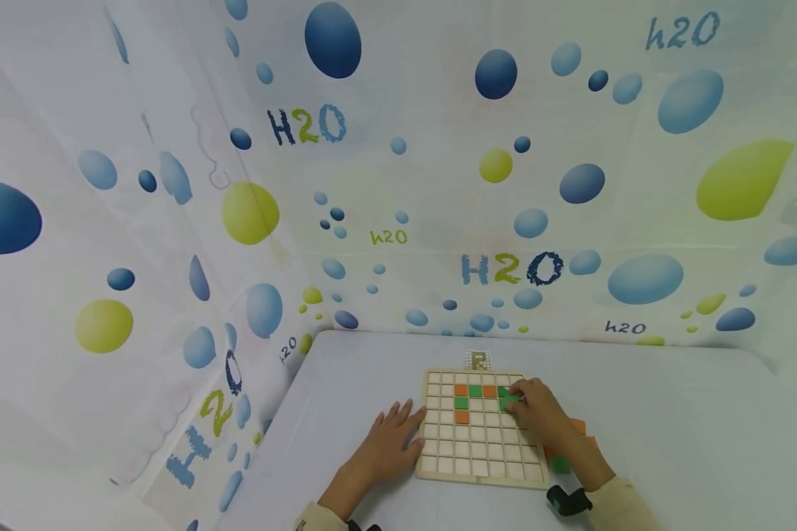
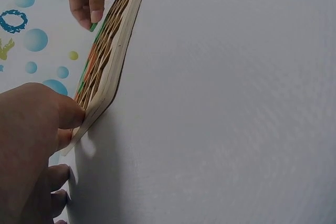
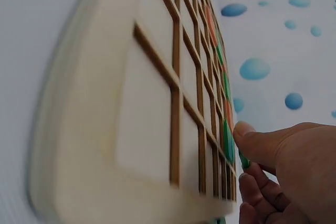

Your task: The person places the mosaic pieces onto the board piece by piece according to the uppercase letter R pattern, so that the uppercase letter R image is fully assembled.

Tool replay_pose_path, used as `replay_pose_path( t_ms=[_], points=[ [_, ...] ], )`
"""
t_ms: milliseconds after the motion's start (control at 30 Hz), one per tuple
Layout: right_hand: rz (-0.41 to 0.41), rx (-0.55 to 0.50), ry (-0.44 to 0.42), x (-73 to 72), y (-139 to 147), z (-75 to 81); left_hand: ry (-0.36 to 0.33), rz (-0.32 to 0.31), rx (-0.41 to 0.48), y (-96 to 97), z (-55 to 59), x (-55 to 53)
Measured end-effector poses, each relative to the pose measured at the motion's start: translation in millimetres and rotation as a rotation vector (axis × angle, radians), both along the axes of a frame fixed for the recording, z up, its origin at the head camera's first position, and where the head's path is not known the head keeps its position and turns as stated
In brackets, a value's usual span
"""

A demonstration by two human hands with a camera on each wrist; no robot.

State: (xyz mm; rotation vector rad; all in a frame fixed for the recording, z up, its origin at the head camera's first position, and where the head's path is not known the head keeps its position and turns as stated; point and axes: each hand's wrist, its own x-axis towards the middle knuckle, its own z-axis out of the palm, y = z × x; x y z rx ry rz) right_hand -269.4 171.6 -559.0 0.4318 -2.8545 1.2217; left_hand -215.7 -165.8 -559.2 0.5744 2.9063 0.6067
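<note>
A wooden grid board [image 1: 480, 467] lies on the table, with several orange and green square tiles seated in its upper cells. My right hand [image 1: 543, 414] is over the board's upper right part. Its thumb and fingers pinch a small green tile [image 3: 244, 161], whose edge shows in the right wrist view. Just beneath those fingers, another green tile [image 1: 507, 405] is partly covered. My left hand [image 1: 390, 445] lies spread on the table at the board's left side, thumb and forefinger touching the frame in the left wrist view.
A small printed pattern card [image 1: 478, 359] lies behind the board's far edge. Loose orange tiles [image 1: 578, 426] and a green tile [image 1: 560, 464] lie right of the board, partly under my right forearm. A patterned curtain [image 1: 438, 184] hangs behind the white table [image 1: 691, 442].
</note>
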Motion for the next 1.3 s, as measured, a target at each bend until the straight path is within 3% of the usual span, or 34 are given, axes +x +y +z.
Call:
replay_pose_path(
  t_ms=[500, 900, 1300],
  points=[
    [0.055, -0.003, 0.022, 8.7, -51.3, -5.0, 0.006, 0.0, 0.003, 1.6, 3.4, 1.8],
    [0.157, 0.048, 0.193, 19.5, -51.6, -1.3, 0.007, -0.001, 0.003, 1.6, 2.3, 2.4],
    [0.18, 0.052, 0.141, 20.8, -47.9, -1.2, -0.001, 0.005, 0.0, 2.2, 2.1, 1.2]
  ],
)
